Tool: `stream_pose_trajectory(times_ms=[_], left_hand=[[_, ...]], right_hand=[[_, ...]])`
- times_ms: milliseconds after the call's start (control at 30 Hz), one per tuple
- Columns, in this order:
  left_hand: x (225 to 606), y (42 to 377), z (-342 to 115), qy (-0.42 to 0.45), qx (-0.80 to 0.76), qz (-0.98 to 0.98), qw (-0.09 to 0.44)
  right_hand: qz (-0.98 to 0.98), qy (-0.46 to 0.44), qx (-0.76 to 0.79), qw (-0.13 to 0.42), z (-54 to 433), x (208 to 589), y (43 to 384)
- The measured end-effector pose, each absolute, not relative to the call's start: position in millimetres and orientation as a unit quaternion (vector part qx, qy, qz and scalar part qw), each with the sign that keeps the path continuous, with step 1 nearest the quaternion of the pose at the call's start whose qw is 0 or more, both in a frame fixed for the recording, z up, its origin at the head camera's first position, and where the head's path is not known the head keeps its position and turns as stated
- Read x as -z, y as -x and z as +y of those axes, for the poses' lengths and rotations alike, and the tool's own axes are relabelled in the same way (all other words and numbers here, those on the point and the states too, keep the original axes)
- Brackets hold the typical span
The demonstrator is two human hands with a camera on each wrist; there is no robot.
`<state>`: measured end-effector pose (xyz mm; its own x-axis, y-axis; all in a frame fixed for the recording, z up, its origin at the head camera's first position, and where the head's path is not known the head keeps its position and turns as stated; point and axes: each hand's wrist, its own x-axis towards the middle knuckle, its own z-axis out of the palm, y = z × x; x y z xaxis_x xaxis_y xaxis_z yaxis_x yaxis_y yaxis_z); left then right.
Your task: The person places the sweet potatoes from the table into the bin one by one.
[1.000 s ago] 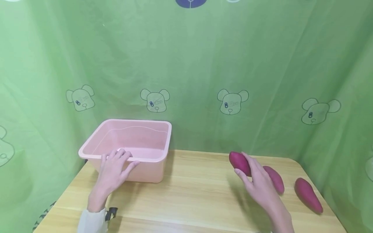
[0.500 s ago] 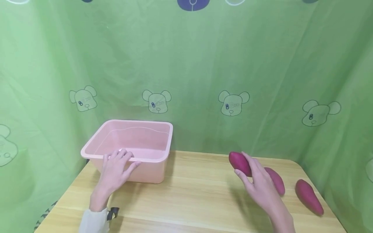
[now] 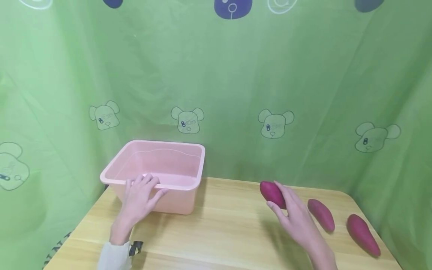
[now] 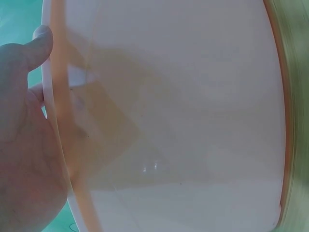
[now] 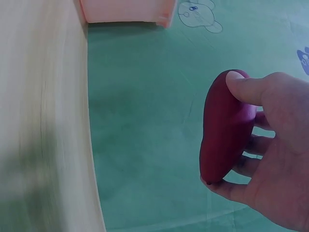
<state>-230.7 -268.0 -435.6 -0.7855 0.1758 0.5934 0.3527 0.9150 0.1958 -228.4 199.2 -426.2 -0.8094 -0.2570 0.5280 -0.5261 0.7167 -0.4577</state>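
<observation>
Sweet potatoes (image 3: 272, 194) number three: one in the grip of the right hand (image 3: 297, 218), above the counter (image 3: 229, 236), and two lying at its right side. One pink tub (image 3: 180, 201) stands at left, gripped by the left hand (image 3: 138, 199) along its near edge.

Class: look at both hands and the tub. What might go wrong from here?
The sweet potato in the right hand is held above the table, so it might slip and drop. The rightmost one lies near the table's right edge; a bump might roll it off. The left hand grips the tub; a pull might shift it.
</observation>
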Motion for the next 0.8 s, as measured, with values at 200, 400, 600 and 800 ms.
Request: stream_pose_trajectory(times_ms=[200,400,600,800], left_hand=[[436,231,-268,0.143,0.154,-0.931,0.298],[435,230,-268,0.14,0.153,-0.933,0.293],[434,230,-267,0.14,0.152,-0.934,0.291],[434,229,-268,0.139,0.153,-0.934,0.293]], right_hand=[[-0.901,-0.221,-0.3,0.224,193,422,233],[-0.902,-0.224,-0.298,0.218,191,417,235],[-0.901,-0.232,-0.294,0.22,189,412,236],[-0.9,-0.246,-0.285,0.22,184,404,238]])
